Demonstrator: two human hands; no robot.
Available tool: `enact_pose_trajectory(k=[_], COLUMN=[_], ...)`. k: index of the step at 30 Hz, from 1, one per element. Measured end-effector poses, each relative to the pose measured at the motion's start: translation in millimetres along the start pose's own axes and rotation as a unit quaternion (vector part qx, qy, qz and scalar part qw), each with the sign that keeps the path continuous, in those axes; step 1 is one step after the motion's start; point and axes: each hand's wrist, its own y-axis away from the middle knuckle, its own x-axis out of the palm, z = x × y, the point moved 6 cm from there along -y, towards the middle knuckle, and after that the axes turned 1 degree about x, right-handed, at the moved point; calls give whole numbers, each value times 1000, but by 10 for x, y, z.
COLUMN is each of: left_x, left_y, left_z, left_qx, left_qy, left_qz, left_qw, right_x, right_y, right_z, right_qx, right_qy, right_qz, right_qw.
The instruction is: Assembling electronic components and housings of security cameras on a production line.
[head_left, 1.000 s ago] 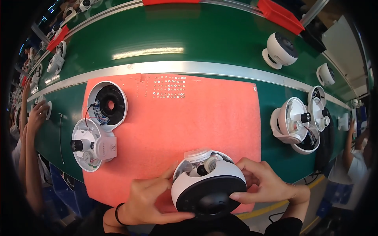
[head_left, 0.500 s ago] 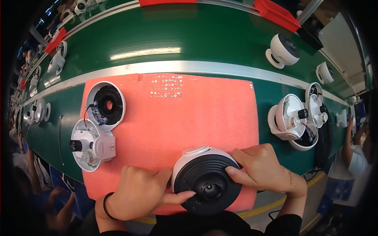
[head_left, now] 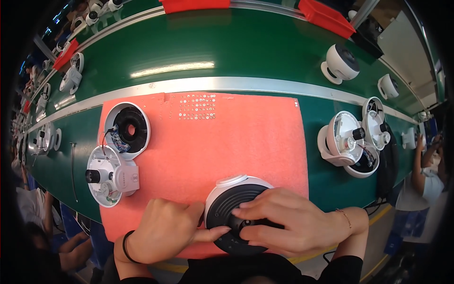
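A round white security camera (head_left: pixel 222 203) with a ridged black front faces up at the near edge of the pink foam mat (head_left: pixel 227 142). My left hand (head_left: pixel 163 229) grips its left side, thumb lying over the black front close to the lens. Reaching across from the right, my right hand (head_left: pixel 293 220) has its fingertips and thumb closed around the lens recess at the centre. That hand hides the right part of the black front and most of the lens.
An opened camera (head_left: pixel 126 175) lies on the mat's left, wired to its white shell (head_left: pixel 148 123). Rows of small screws (head_left: pixel 197 107) sit at the mat's far edge. More opened cameras (head_left: pixel 341 137) stand right. Beyond a metal rail are finished cameras (head_left: pixel 341 64) and red trays (head_left: pixel 326 16).
My right hand has moved left from the camera's right rim onto the lens at its centre. My left hand keeps its grip on the left side.
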Motion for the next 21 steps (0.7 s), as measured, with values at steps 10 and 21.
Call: enact_pose_trajectory(k=[10, 21], left_x=[-40, -3], left_y=[17, -38], left_z=[-31, 10], left_qx=[-16, -19], left_qy=[25, 21], left_qz=[19, 32], left_qw=[999, 999], right_x=[14, -2], right_y=[45, 152], right_z=[43, -127], right_qx=[13, 62], right_qy=[-22, 12], right_qz=[-73, -79], right_qw=[997, 995])
